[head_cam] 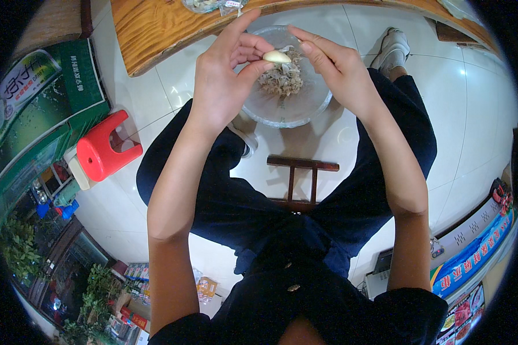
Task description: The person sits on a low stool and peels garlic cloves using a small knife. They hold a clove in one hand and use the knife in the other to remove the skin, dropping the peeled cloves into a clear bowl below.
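My left hand pinches a peeled, cream-white garlic clove between thumb and fingers. To its right, my right hand has its thumb pressed towards the index finger on a small pale thing; too little of it shows to tell what it is. Both hands are above a round bin lined with clear plastic. Inside the bin lies a heap of dry garlic skins, partly covered by the left hand and the clove.
A wooden table curves across the top, bearing a clear plastic bag. On the left are a red plastic stool and a green drinks cooler. A dark wooden stool's frame shows between my legs on the tiled floor.
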`<state>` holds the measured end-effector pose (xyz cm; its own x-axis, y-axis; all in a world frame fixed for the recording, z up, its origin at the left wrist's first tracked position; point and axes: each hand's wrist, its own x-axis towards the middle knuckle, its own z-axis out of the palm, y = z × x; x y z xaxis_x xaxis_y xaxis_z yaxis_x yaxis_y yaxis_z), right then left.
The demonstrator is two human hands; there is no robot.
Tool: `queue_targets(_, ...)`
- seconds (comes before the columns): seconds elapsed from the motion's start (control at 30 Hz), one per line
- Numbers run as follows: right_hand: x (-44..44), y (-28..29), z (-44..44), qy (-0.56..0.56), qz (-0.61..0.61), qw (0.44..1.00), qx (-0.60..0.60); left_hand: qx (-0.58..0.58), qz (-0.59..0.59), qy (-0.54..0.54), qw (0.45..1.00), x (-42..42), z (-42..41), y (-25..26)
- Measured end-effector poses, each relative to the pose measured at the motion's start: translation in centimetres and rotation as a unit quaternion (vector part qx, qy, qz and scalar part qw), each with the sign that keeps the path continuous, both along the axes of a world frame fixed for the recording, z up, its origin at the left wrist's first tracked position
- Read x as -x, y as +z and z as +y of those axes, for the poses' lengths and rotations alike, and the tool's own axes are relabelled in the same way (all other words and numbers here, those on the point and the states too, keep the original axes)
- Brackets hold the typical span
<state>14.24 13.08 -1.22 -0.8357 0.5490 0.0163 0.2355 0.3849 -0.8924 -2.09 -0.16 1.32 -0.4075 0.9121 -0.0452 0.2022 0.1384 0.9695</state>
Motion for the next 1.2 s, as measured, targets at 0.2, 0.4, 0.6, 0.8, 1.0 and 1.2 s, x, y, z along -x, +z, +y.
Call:
queue_targets(0.2, 0.0, 2.3, -0.6, 0.059, -0.034, 0.915, 0.397, -0.013, 0.103, -0.006, 0.995, -0.1, 0.2, 0.6)
queue_targets(0.4, 0.3, 1.6, -1.4, 0.054, 0.011, 0.921, 0.385, 0.009, 0.092, 0.018, 0.996, -0.1, 0.2, 0.6)
queue_targets(0.6, 0.5, 1.1, -2.5, 0.009, 0.050, 0.959, 0.279, -0.017, 0.025, 0.056, 0.998, -0.5, 0.3, -0.3)
queue_targets(0.8, 0.6, 0.4, -3.4, -0.047, 0.099, 0.944, 0.312, -0.001, -0.103, 0.065, 0.993, -1.4, 0.4, -0.1)
queue_targets(1.0, 0.9, 0.5, -4.5, -0.061, 0.107, 0.939, 0.320, 0.001, -0.205, 0.070, 0.976, -1.7, 0.4, -0.9)
queue_targets(1.2, 0.9, 0.6, -3.8, -0.091, 0.107, 0.914, 0.380, 0.016, -0.206, 0.081, 0.975, -1.6, 0.5, -0.4)
